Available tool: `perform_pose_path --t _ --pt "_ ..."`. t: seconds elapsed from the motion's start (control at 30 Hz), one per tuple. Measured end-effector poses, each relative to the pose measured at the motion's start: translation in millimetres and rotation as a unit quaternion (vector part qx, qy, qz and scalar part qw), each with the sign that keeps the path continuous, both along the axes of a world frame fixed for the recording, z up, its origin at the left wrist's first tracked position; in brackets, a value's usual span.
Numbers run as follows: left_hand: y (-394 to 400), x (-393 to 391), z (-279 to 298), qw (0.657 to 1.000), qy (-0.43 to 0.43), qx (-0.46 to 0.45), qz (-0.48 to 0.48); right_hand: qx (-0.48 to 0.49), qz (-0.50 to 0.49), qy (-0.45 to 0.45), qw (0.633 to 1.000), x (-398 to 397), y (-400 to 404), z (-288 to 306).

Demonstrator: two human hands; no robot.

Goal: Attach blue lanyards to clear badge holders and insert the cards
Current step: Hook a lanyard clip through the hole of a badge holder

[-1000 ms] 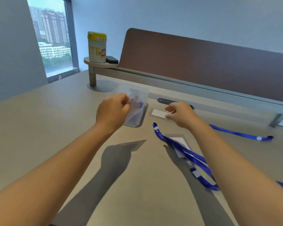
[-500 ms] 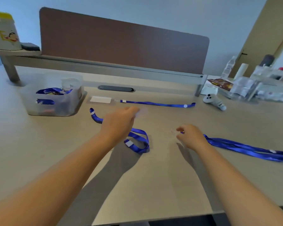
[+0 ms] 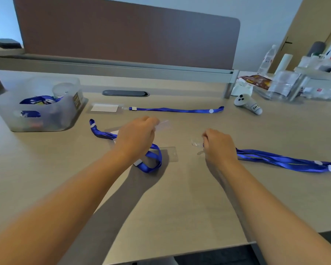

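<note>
My left hand [image 3: 137, 136] pinches a clear badge holder [image 3: 163, 124] just above the desk. My right hand [image 3: 219, 145] grips the clear clip end [image 3: 196, 143] of a blue lanyard [image 3: 287, 161] that trails away to the right. Under my left wrist lies a second blue lanyard [image 3: 151, 161], looped beside an empty clear holder [image 3: 170, 153]. Farther back, a finished holder with a white card [image 3: 104, 108] is joined to a straight blue lanyard [image 3: 176, 109].
A translucent bin [image 3: 8, 111] with more lanyards stands at the left. A white controller [image 3: 248, 105] lies at the right, with bottles and clear boxes [image 3: 287, 83] behind it. A brown divider panel [image 3: 122, 31] runs along the desk's back.
The view swung right, away from the bin. My left hand came from the bin with a clear holder. My right hand moved right and closed on the lanyard's clip end.
</note>
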State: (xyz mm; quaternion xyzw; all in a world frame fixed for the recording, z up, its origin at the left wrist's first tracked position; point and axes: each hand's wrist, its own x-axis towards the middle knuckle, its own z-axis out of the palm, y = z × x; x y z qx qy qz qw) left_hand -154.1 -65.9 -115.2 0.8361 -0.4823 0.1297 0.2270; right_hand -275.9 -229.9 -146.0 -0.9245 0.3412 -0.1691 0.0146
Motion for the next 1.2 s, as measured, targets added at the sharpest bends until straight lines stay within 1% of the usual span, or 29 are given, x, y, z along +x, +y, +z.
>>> perform_pose_path --t 0.13,0.23,0.33,0.43,0.53,0.6,0.67,0.77,0.87,0.97,1.07,1.2 --pt "-0.6 -2.5 7.8 0.999 0.032 -0.032 0.011 0.108 0.055 -0.112 0.986 4.1 16.6 24.8" --pt "-0.1 -3.7 13.8 0.99 0.107 -0.083 0.035 0.217 0.095 -0.189 0.953 11.5 33.4 40.6" --pt "3.4 -2.7 20.4 0.966 0.205 -0.15 0.046 0.301 0.119 -0.203 0.924 20.3 50.6 54.3" --pt "10.8 -1.8 25.8 0.94 0.276 -0.198 0.029 0.376 0.139 -0.216 0.89 27.0 66.7 68.0" --pt "16.8 -1.0 29.6 0.904 0.353 -0.242 0.023 0.435 0.144 -0.245 0.854 31.6 79.0 78.5" --pt "20.1 -1.0 32.0 0.882 0.393 -0.259 0.022 0.472 0.135 -0.249 0.835 33.5 87.5 82.0" --pt "22.6 -1.4 33.2 0.873 0.41 -0.264 0.018 0.509 0.125 -0.252 0.814 34.9 95.8 83.9" --pt "26.4 -1.8 33.1 0.88 0.394 -0.264 0.016 0.544 0.102 -0.257 0.792 37.5 103.4 86.1" --pt "30.4 -1.8 31.7 0.905 0.336 -0.261 0.001 0.569 0.082 -0.262 0.775 41.2 105.9 87.0" --pt "34.7 -0.5 29.8 0.938 0.236 -0.252 0.003 0.609 0.085 -0.273 0.74 42.2 108.6 88.1" --pt "39.3 4.8 24.8 0.963 0.131 -0.234 0.002 0.63 0.088 -0.276 0.721 39.9 111.9 90.3" --pt "47.5 11.3 19.1 0.975 -0.004 -0.222 -0.015 0.663 0.089 -0.266 0.694 38.0 116.2 94.0"
